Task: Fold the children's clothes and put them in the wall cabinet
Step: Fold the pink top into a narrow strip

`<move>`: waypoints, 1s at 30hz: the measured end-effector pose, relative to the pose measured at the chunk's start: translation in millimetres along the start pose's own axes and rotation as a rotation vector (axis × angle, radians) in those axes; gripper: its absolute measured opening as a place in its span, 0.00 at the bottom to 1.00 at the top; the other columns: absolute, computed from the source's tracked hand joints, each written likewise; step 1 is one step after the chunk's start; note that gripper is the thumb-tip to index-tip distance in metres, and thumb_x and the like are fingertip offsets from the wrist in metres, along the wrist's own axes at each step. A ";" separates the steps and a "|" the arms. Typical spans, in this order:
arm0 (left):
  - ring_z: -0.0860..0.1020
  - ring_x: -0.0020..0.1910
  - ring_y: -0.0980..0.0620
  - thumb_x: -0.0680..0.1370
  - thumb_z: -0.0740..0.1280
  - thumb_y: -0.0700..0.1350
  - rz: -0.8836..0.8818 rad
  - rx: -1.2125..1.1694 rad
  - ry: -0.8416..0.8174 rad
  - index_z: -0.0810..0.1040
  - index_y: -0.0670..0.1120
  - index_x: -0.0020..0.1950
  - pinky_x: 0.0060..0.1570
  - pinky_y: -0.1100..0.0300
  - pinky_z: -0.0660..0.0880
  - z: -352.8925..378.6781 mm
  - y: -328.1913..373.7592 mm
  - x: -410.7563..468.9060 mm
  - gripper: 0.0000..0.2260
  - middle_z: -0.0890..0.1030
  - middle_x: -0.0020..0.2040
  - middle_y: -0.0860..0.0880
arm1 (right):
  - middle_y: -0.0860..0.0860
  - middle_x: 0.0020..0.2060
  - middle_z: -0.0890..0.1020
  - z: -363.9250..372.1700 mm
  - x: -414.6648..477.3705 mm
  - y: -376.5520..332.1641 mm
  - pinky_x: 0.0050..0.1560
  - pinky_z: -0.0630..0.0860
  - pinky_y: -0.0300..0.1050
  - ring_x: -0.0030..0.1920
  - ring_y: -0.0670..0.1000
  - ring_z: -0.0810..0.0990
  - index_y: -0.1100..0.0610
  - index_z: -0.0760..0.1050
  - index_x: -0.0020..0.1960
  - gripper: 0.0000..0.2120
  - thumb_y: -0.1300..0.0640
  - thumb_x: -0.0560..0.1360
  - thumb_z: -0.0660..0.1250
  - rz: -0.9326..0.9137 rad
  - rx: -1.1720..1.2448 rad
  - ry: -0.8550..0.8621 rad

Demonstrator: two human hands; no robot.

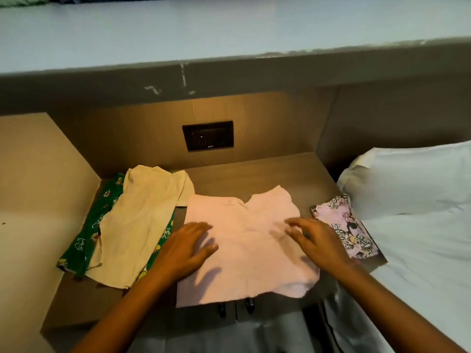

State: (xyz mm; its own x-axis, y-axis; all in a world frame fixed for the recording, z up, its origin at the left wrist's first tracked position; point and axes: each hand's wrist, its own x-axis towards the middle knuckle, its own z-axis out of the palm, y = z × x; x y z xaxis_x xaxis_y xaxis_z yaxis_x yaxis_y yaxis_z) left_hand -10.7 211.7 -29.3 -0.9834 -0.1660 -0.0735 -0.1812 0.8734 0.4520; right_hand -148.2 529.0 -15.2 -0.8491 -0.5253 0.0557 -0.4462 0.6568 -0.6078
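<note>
A pale pink children's garment (244, 240) lies spread flat on the wooden nightstand top (254, 174). My left hand (186, 248) rests palm down on its left side, fingers spread. My right hand (318, 240) hovers over or touches its right edge, fingers apart. Left of it a cream garment (140, 225) lies over a green printed garment (89, 238). A folded pink cartoon-print garment (349, 230) sits at the right edge of the top.
A black wall socket (207, 136) is set in the back panel. A white pillow (407, 182) and white bedding (420, 276) lie at the right. A wooden side wall (38, 187) stands at the left, with a pale ledge (229, 29) above.
</note>
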 end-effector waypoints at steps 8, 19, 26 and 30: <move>0.38 0.78 0.47 0.77 0.39 0.70 -0.055 0.275 -0.019 0.43 0.56 0.79 0.76 0.46 0.39 45.4 -14.2 71.3 0.34 0.41 0.80 0.51 | 0.50 0.79 0.45 51.6 86.2 39.8 0.77 0.43 0.54 0.79 0.53 0.42 0.50 0.41 0.79 0.32 0.37 0.80 0.41 -0.029 -0.564 -0.265; 0.56 0.78 0.48 0.77 0.55 0.66 0.096 -0.028 0.059 0.64 0.52 0.76 0.74 0.46 0.54 18.8 -1.3 41.9 0.30 0.61 0.78 0.50 | 0.50 0.77 0.61 22.9 39.6 22.2 0.74 0.52 0.51 0.77 0.50 0.53 0.48 0.56 0.77 0.30 0.35 0.79 0.47 -0.202 -0.331 -0.126; 0.72 0.65 0.49 0.70 0.66 0.68 0.267 0.178 -0.049 0.79 0.54 0.61 0.58 0.47 0.70 18.1 -31.3 -76.1 0.26 0.77 0.65 0.51 | 0.49 0.75 0.64 26.0 -87.1 53.5 0.74 0.58 0.54 0.77 0.53 0.58 0.50 0.67 0.72 0.32 0.39 0.73 0.68 -0.370 -0.417 -0.248; 0.78 0.57 0.48 0.72 0.66 0.62 0.308 0.210 0.015 0.82 0.52 0.54 0.52 0.50 0.74 22.2 -28.3 -82.4 0.18 0.81 0.57 0.50 | 0.53 0.65 0.78 35.9 -88.9 53.7 0.68 0.71 0.56 0.68 0.58 0.73 0.56 0.80 0.58 0.18 0.63 0.69 0.75 -0.390 -0.351 -0.036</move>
State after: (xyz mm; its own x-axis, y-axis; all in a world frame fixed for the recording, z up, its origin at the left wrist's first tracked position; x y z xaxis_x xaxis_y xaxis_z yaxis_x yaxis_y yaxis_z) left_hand 75.2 210.8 -55.7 -0.9921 0.1142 0.0510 0.1235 0.9581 0.2584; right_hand -86.5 591.5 -81.3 -0.5937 -0.7811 0.1934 -0.8001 0.5474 -0.2453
